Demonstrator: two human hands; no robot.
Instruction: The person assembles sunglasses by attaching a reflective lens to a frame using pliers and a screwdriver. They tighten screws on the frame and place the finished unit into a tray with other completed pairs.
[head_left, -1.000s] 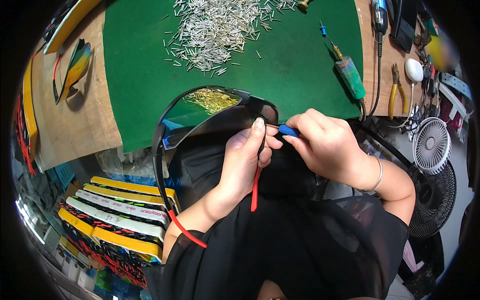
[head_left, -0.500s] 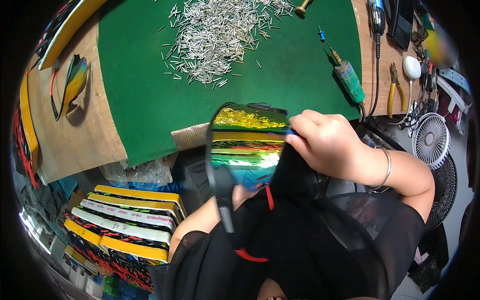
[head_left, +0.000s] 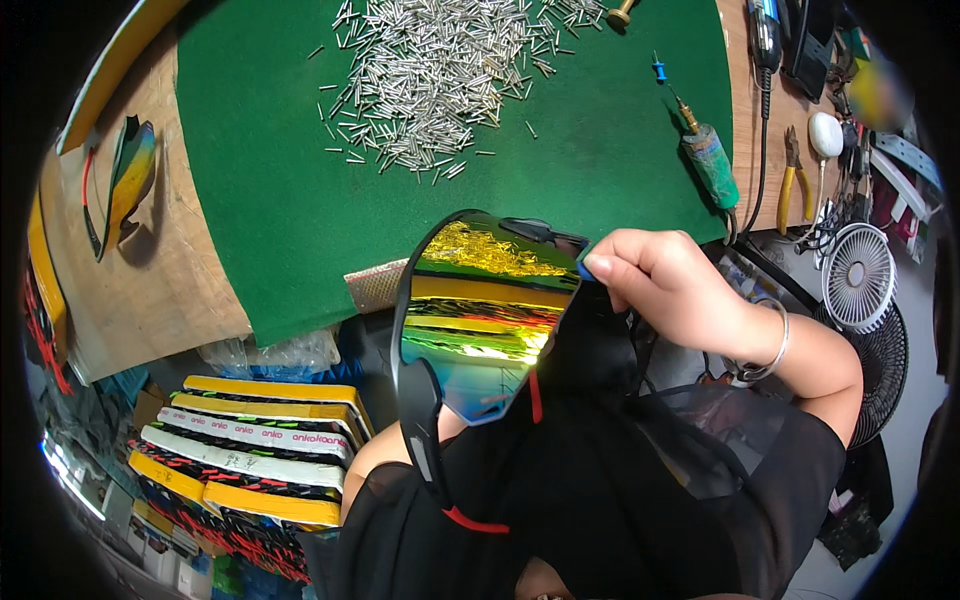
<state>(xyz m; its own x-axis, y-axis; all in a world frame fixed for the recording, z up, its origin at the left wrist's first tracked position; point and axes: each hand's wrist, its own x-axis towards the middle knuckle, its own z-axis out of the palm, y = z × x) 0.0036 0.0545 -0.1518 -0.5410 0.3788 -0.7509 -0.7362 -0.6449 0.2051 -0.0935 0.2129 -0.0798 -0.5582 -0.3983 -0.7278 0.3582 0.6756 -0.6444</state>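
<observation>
A pair of wraparound sunglasses (head_left: 480,310) with one large mirrored lens is held up in front of my body. Its black temple, tipped in red, hangs down at the left, and another red tip shows below the lens. My right hand (head_left: 680,295) is at the lens's upper right edge, thumb and forefinger pinched on a small blue piece (head_left: 586,270) there. Whether that piece belongs to the sunglasses is unclear. Only a patch of my left hand (head_left: 452,424) shows under the lens, beside the temple; its fingers are hidden behind the sunglasses.
Small metal pins (head_left: 430,85) lie heaped on the green mat (head_left: 290,200). To their right are a green-handled tool (head_left: 712,165) and yellow pliers (head_left: 793,185). Other sunglasses (head_left: 125,190) lie left. Packed trays (head_left: 250,440) stand lower left, fans (head_left: 858,275) at right.
The sunglasses have tilted, their left side swinging left and the lower temple tip downward. My right hand has shifted slightly right and down, still at the lens edge. My left fingers have passed out of sight.
</observation>
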